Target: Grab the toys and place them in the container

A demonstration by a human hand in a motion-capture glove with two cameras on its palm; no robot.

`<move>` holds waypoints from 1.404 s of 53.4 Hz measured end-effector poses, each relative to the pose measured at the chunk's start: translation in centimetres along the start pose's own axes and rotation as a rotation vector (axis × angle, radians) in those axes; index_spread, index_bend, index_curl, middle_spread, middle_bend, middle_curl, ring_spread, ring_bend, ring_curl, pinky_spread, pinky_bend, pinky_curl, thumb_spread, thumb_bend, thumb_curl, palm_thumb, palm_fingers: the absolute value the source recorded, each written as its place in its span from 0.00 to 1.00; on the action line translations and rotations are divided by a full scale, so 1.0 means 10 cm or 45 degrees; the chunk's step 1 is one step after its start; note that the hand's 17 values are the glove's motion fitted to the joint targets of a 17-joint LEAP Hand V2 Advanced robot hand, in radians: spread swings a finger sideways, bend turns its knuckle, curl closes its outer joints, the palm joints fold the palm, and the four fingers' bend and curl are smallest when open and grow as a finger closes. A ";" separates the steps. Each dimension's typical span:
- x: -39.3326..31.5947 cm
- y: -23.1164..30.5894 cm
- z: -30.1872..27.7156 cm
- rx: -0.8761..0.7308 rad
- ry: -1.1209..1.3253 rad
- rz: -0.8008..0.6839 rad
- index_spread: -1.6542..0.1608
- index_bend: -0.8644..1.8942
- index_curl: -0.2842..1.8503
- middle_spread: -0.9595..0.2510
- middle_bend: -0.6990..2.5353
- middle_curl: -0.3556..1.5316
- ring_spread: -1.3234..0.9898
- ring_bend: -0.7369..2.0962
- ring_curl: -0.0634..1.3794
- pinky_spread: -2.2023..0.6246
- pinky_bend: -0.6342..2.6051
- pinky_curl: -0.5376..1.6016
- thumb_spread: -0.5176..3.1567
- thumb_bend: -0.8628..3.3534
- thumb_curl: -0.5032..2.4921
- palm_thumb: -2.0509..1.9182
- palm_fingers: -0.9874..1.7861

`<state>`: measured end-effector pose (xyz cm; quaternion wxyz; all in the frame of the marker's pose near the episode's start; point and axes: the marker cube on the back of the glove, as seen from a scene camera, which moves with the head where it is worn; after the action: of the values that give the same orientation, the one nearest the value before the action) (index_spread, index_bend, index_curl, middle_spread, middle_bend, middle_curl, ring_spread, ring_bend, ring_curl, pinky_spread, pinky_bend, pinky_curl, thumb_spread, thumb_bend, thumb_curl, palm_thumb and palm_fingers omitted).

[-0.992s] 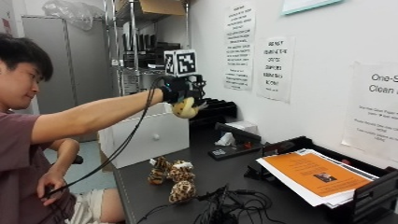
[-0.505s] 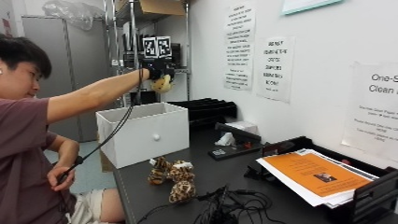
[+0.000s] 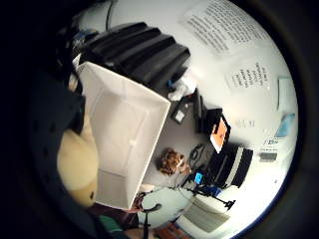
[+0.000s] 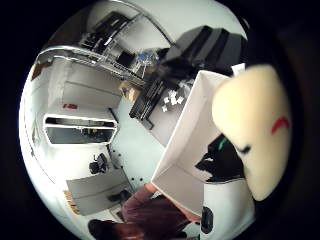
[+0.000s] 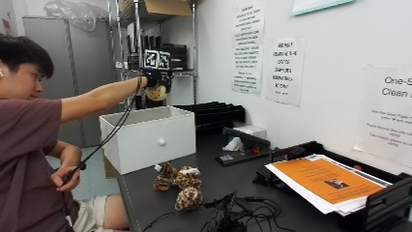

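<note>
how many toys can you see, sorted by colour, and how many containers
Cream toy, held in the gloved right hand above the white container: 1
Brown spotted toys lying on the table: at least 2, maybe 3, clumped together
White container: 1
Total: 3 to 4 toys, 1 container

One cream plush toy (image 5: 155, 92) aloft, three spotted plush toys (image 5: 178, 185) on the counter (clustered near its front edge), one white container (image 5: 149, 137), and four wall notices (image 5: 286, 71).
</note>
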<state>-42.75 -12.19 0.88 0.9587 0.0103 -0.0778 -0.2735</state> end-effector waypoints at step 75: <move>3.66 3.30 -0.05 -0.309 0.161 0.740 0.78 0.34 0.20 0.80 0.25 0.31 0.59 0.34 0.35 0.81 0.48 0.41 0.49 0.20 0.29 0.53 0.26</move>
<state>5.24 -3.35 7.74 0.9938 -0.1099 0.0153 0.0056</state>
